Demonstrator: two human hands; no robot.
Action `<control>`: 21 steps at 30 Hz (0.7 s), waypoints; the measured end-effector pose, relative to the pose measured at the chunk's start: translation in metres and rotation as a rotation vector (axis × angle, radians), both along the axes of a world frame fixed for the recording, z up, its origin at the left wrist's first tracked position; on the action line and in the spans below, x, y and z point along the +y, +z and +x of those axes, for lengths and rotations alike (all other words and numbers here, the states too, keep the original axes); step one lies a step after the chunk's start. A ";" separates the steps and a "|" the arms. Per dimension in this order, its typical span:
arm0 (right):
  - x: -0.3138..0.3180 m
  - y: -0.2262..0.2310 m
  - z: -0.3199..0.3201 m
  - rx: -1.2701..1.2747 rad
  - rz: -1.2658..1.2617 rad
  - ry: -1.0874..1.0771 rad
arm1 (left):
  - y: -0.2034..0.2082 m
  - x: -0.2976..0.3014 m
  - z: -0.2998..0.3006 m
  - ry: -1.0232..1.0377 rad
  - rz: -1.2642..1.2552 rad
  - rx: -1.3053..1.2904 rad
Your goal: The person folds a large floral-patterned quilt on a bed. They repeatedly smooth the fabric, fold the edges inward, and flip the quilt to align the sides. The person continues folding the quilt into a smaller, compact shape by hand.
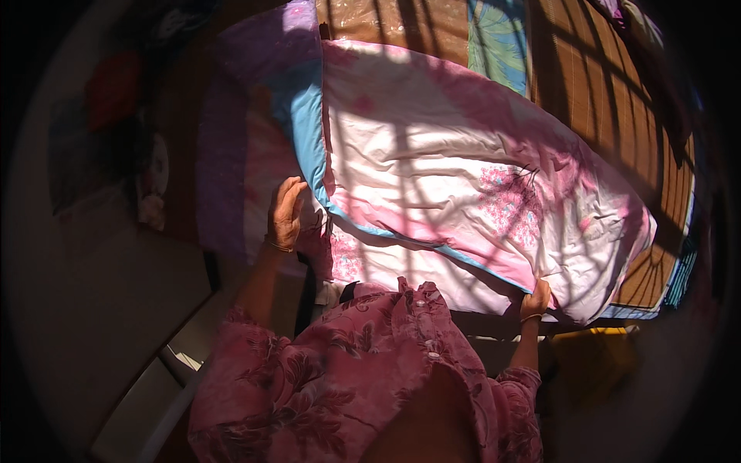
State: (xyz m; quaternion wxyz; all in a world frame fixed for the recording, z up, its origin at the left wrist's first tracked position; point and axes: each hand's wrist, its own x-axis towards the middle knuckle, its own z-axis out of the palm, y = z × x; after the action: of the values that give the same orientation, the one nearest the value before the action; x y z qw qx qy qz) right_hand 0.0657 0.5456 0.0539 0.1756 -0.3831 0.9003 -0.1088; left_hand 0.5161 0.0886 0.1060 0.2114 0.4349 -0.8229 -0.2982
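A pink and white floral quilt (417,154) lies spread before me, wrinkled and striped with shadow. Its blue underside (309,139) shows along the turned-over left side and as a thin strip on the near edge. My right hand (536,299) is closed on that near edge, toward its right end. At the left, my left hand (285,212) is raised beside the blue edge, fingers loosely extended and apparently holding nothing. Whether its fingertips touch the cloth, I cannot tell. More pink and white floral cloth (386,255) lies beneath the turned edge.
Under the quilt is a brown slatted mat (587,92), with a green and blue patterned cloth (498,46) at the back. Purple cloth (266,46) lies at the far left. A dark red item (114,89) sits in shadow, and a yellow object (594,355) stands below the near right edge.
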 end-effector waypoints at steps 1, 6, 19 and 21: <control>-0.003 0.003 0.005 0.080 -0.006 0.023 | -0.025 -0.010 0.021 0.160 -0.018 0.033; 0.020 0.000 0.011 0.233 0.042 -0.048 | -0.060 -0.054 -0.030 0.075 -0.010 0.132; 0.053 -0.072 0.009 -0.752 -1.060 -1.344 | -0.114 -0.181 -0.057 0.808 0.759 0.531; -0.002 -0.043 -0.002 -0.920 -1.274 -1.639 | -0.123 -0.200 -0.041 0.758 0.510 0.582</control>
State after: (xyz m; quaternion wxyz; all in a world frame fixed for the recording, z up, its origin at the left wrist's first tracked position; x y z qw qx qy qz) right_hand 0.0641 0.5433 0.0106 0.1387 0.3783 0.5105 -0.7596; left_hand 0.4756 -0.1110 -0.0167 0.4110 0.6382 -0.4174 -0.4996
